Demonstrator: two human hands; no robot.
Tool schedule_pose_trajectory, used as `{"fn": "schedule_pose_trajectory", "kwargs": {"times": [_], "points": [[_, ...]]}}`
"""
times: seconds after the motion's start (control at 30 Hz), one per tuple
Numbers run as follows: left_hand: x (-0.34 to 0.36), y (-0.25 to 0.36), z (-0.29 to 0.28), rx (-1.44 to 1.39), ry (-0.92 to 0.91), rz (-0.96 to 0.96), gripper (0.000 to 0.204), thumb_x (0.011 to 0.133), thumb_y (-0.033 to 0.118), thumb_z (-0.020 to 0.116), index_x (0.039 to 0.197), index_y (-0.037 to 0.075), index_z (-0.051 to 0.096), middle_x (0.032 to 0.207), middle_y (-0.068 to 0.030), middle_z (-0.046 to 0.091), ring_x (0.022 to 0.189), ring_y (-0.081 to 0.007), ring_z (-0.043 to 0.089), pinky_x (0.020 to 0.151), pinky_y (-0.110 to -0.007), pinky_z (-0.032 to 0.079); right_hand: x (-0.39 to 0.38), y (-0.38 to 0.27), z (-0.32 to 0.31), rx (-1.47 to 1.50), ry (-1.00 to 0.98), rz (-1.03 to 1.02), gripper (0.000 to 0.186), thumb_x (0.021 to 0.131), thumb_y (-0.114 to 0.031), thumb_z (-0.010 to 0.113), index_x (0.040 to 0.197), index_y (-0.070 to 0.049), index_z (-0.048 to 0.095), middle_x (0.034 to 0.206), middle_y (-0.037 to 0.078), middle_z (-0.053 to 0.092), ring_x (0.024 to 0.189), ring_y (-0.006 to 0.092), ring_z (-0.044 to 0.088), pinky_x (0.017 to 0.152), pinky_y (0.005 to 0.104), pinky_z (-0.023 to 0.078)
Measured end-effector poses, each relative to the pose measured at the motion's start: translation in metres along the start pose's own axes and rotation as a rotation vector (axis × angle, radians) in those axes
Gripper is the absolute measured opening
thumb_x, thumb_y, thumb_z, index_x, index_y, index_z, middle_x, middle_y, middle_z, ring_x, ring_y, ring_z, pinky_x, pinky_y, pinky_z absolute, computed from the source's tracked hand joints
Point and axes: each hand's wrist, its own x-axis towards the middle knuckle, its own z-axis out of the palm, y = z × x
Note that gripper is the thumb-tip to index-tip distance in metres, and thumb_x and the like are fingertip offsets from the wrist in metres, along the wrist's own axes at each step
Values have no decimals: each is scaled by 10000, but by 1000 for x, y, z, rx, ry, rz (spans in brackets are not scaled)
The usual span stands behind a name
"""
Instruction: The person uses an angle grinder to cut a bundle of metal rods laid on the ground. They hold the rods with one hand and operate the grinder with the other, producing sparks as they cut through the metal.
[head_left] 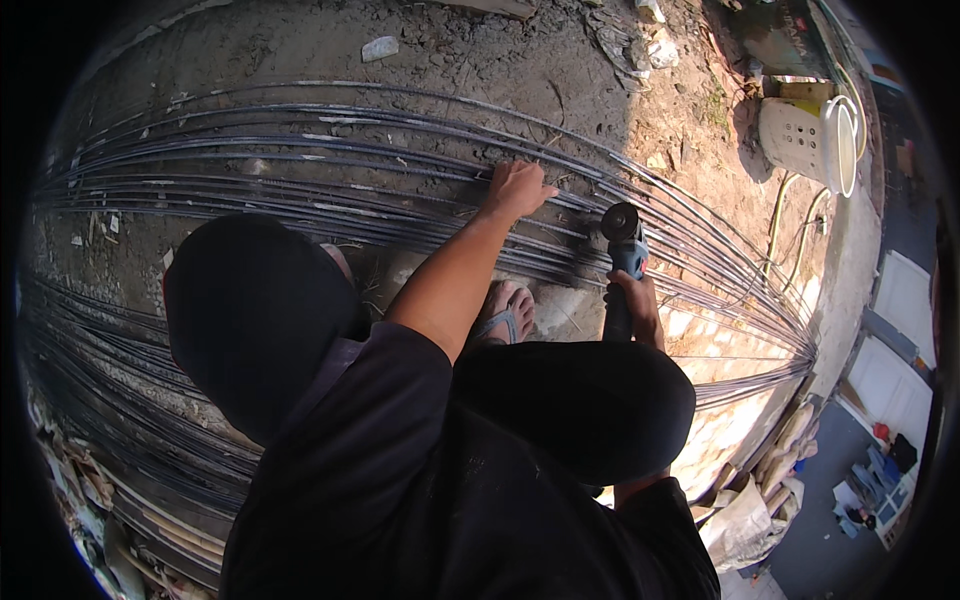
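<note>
My left hand is closed round a steel bar in the upper part of a spread of long, thin reinforcing bars. One finger sticks out to the right, and the underside of the grip is hidden. To the right of it, my right hand grips an angle grinder by its dark body. The grinder points away from me, its round disc just over the bars. I cannot tell whether the disc touches any of them. My sandalled foot rests on the ground between my two arms.
More bars lie bunched at the left. On the right, the bars draw together near a concrete edge. Beyond them stand a white bucket with holes and a yellowish hose or cable. Crumpled sacks lie at the lower right.
</note>
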Motion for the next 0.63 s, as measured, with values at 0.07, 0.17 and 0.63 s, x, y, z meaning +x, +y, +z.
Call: {"fn": "schedule_pose_trajectory", "kwargs": {"times": [0.07,0.17,0.63], "points": [[3,6,-10,-15,-65,-29,426,902,457,707,1004,45,745,1051,-199,712,1075,-372,653,960,-468,478,-18,6,-5,143,50,28,320,813,-265,723,949,14,645,736,97,644,591,199,620,572,338,514],[14,21,-27,1,-46,-59,369,907,420,709,1034,75,739,1105,-164,695,1113,-347,620,994,-454,458,-35,21,-23,321,91,21,351,814,-263,718,984,32,633,788,107,644,632,210,638,597,348,533],[17,61,18,205,36,128,267,895,270,746,1125,137,721,1208,-114,614,1225,-294,534,1066,-468,402,-46,67,-35,486,87,12,344,808,-202,738,1024,56,669,805,121,666,660,220,682,623,350,567]]}}
